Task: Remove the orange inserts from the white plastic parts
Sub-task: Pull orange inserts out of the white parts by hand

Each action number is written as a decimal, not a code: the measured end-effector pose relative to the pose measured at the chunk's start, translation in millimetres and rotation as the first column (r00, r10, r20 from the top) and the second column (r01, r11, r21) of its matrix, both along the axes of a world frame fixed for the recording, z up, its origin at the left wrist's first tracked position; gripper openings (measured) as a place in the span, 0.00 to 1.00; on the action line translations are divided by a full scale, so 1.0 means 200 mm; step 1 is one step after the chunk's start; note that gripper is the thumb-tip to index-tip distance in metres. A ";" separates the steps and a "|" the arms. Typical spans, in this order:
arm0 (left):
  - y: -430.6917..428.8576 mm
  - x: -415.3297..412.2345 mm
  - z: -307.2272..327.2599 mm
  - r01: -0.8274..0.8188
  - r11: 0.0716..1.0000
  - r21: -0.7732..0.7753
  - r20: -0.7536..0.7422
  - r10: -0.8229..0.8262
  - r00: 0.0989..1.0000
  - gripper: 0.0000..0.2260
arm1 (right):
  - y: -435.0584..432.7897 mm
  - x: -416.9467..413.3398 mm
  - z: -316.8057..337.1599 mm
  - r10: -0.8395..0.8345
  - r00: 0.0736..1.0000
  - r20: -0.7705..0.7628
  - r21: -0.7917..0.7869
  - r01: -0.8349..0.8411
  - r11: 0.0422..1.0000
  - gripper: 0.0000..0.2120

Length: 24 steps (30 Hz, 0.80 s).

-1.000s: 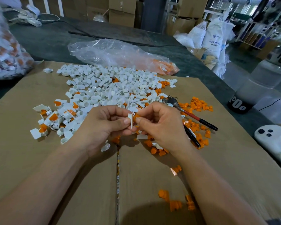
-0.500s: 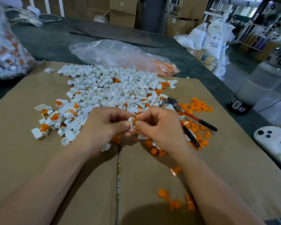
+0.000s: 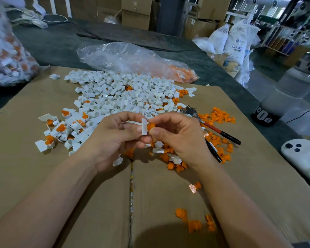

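Note:
My left hand (image 3: 113,138) pinches a white plastic part (image 3: 143,126) held upright above the cardboard. Right beside it, my right hand (image 3: 179,136) pinches an orange insert (image 3: 151,126) between thumb and forefinger; the insert touches the part's right face. Behind the hands lies a big pile of white parts (image 3: 125,97). At its left end, several white parts with orange inserts in them (image 3: 61,127) lie loose. Loose orange inserts (image 3: 220,117) are scattered to the right and under my right hand.
Red and black pliers (image 3: 213,127) lie right of my right hand. A cardboard sheet (image 3: 25,167) covers the table. A clear bag with orange pieces (image 3: 132,59) lies behind the pile, another full bag (image 3: 5,51) at far left. A white controller (image 3: 301,154) lies at right.
The orange insert now shows between my right fingertips beside the white part; before it was barely visible. Both hands stay in the same place.

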<state>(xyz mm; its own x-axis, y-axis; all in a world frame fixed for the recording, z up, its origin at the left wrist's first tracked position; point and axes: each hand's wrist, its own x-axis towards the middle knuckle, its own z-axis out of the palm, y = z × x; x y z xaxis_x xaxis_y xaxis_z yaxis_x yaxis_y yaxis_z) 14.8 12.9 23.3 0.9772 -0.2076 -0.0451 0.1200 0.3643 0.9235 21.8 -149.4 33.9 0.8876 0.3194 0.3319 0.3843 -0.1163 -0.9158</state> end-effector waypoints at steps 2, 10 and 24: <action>0.00 0.00 0.00 0.018 1.000 -0.003 0.006 -0.018 1.000 0.11 | 0.00 0.00 0.00 0.019 1.000 -0.018 0.016 -0.019 1.000 0.08; 0.00 0.00 0.00 0.007 0.996 0.094 0.042 -0.011 0.999 0.10 | -0.01 0.02 0.00 0.064 0.997 -0.037 0.012 -0.064 0.998 0.08; 0.01 0.00 0.02 -0.029 0.962 0.272 0.101 0.002 0.995 0.10 | -0.02 0.03 -0.03 0.057 0.996 -0.061 -0.104 -0.063 0.993 0.08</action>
<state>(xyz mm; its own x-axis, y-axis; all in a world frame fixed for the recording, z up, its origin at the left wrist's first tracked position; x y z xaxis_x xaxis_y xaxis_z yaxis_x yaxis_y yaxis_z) 13.8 14.4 27.2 0.9826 -0.1857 -0.0013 0.0199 0.0981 0.9950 27.9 -154.1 27.5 0.8823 0.4037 0.2419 0.3403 -0.1922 -0.9205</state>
